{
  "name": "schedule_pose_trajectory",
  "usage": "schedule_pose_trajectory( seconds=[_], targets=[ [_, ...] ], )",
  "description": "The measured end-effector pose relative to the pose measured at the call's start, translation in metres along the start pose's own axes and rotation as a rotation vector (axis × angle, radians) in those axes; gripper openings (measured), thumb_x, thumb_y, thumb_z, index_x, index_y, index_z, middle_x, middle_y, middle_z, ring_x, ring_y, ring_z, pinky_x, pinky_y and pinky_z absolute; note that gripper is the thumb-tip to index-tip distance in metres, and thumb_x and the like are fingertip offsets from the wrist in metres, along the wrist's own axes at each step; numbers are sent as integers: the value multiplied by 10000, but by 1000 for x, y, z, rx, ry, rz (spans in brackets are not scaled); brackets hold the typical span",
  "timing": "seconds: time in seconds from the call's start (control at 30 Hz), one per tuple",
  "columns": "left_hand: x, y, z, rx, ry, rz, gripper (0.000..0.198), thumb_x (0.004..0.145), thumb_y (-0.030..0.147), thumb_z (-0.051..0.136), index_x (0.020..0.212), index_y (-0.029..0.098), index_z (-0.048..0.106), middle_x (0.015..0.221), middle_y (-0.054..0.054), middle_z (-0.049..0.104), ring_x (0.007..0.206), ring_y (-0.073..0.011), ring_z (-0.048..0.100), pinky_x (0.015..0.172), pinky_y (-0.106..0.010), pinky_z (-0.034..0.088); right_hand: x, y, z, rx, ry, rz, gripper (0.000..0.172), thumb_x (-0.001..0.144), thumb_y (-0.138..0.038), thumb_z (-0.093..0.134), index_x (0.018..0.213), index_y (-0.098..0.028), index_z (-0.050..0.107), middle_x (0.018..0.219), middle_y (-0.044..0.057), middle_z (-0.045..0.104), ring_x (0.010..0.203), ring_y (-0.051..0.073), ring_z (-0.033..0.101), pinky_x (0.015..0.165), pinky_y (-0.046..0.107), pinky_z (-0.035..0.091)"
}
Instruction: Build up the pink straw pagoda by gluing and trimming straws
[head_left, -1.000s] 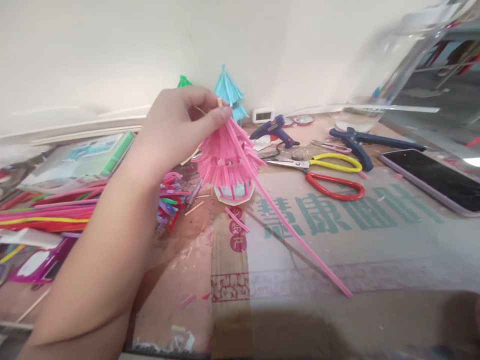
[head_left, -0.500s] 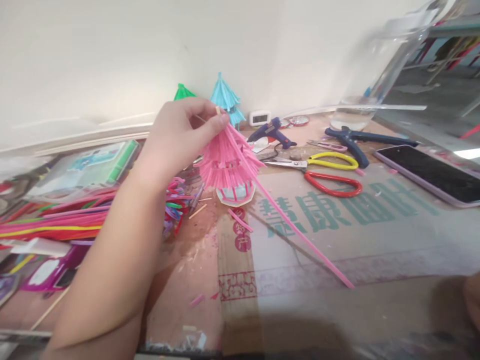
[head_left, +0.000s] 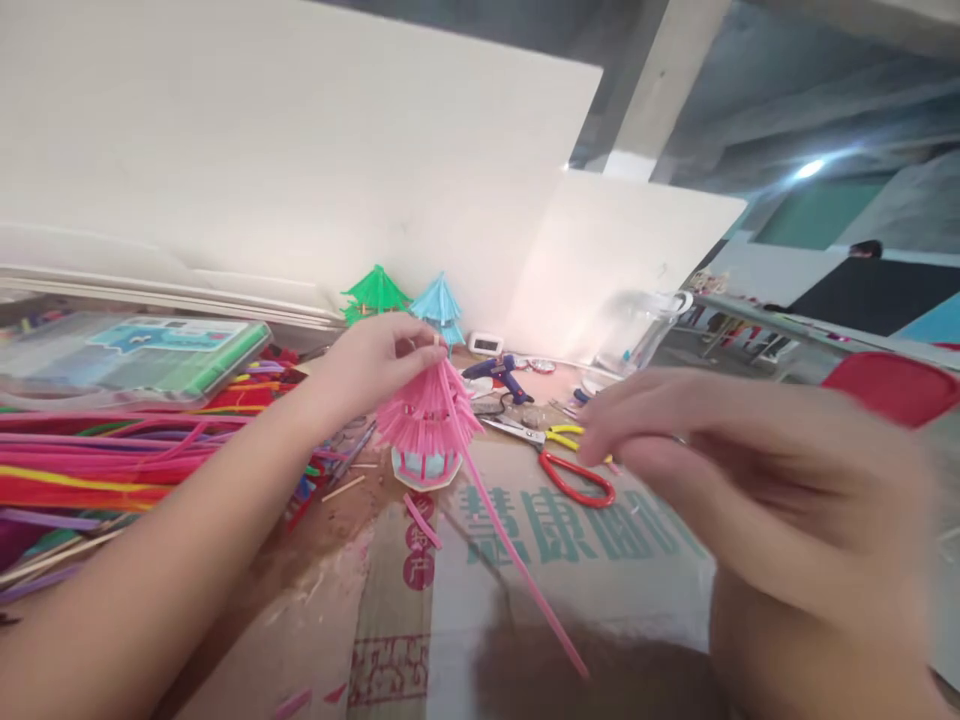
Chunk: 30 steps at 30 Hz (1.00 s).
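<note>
My left hand (head_left: pixel 401 355) is closed at the peak of a pink pipe-cleaner pavilion model (head_left: pixel 431 425), thumb and fingers pinched there. The model stands upright, with two fringed roof tiers above a pale base. One long pink pipe cleaner (head_left: pixel 517 560) runs from near the peak down to the right, its far end loose. My right hand (head_left: pixel 720 470) is raised at the right, nearer the camera and apart from the model. It is smeared by motion, so its grip is unclear. Scissors with red and yellow handles (head_left: pixel 574 480) lie beyond it, partly hidden.
Green (head_left: pixel 377 292) and blue (head_left: pixel 439 300) pavilion models stand against the white board. A glue gun (head_left: pixel 502 373) and a small white display (head_left: pixel 486 343) lie behind the scissors. Bundled pipe cleaners (head_left: pixel 112 455) and a clear plastic case (head_left: pixel 142 350) are at left; a jar (head_left: pixel 637 330) stands right.
The view has tilted up and turned right. My right hand has come in from the right edge over the table. My left hand keeps its pinch at the pink model's peak.
</note>
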<state>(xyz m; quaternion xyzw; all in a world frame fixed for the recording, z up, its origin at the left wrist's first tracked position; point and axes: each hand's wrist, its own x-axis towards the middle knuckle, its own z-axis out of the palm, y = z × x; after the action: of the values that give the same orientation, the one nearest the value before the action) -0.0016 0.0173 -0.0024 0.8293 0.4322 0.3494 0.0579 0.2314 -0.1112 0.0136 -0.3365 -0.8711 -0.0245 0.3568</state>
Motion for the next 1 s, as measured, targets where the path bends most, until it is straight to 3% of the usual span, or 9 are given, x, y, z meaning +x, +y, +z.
schedule_pose_trajectory(
  seconds=[0.07,0.2,0.33,0.43,0.53,0.63,0.77,0.87,1.0],
  targets=[
    [-2,-1,1,-5,-19,11,314,819,415,479,871,178,679,858,-26,677,795,-178,599,705,-277,433,12,4,10,9,-60,-5,232,937,-278,456,761,-216,594,621,-16,597,566,107,528,560,244,398],
    [-3,1,-3,-16,-19,-17,338,844,401,446,968,176,666,956,-35,679,860,-181,598,739,-271,433,25,16,34,-75,-265,24,224,927,-287,477,773,-191,608,698,-10,642,618,106,533,567,229,323],
    [-9,10,-31,93,-17,-165,345,856,421,418,920,178,654,780,-13,657,697,-163,576,618,-249,397,30,28,42,-63,-322,59,288,928,-318,457,703,-181,573,639,-13,602,575,103,492,552,226,288],
    [-29,12,-55,183,-385,-203,323,825,425,450,723,188,645,627,12,605,587,-152,549,527,-230,351,25,50,54,-22,-256,155,349,926,-363,422,647,-179,523,563,-25,514,540,105,442,545,230,281],
    [-61,5,-52,162,-728,-225,263,809,353,467,726,202,667,650,10,627,611,-157,576,535,-219,381,5,78,82,30,-96,323,382,924,-385,352,605,-187,422,581,-16,462,583,119,450,551,231,292],
    [-86,-13,-18,120,-609,-159,304,789,171,423,930,207,689,915,-31,698,844,-183,632,741,-245,457,-23,97,112,0,-142,431,351,904,-362,334,598,-198,387,551,-18,432,555,124,436,527,228,290],
    [-98,-32,24,149,-484,59,337,792,105,396,947,157,691,982,-116,684,941,-217,616,859,-326,472,-45,100,130,-25,-193,439,330,886,-332,371,600,-189,449,539,-6,477,517,126,424,522,243,258],
    [-107,-30,21,149,-504,132,336,828,123,392,972,149,695,1114,-144,653,1037,-233,594,908,-349,469,-46,95,129,-36,-248,411,318,884,-320,402,621,-181,515,556,5,520,515,126,424,531,246,253],
    [-134,-10,-7,20,-645,153,344,868,173,417,1122,208,647,1262,-83,594,1162,-198,541,1015,-322,403,-43,92,125,-59,-287,395,329,903,-322,401,664,-171,567,592,21,560,526,127,427,534,246,251]
  ],
)
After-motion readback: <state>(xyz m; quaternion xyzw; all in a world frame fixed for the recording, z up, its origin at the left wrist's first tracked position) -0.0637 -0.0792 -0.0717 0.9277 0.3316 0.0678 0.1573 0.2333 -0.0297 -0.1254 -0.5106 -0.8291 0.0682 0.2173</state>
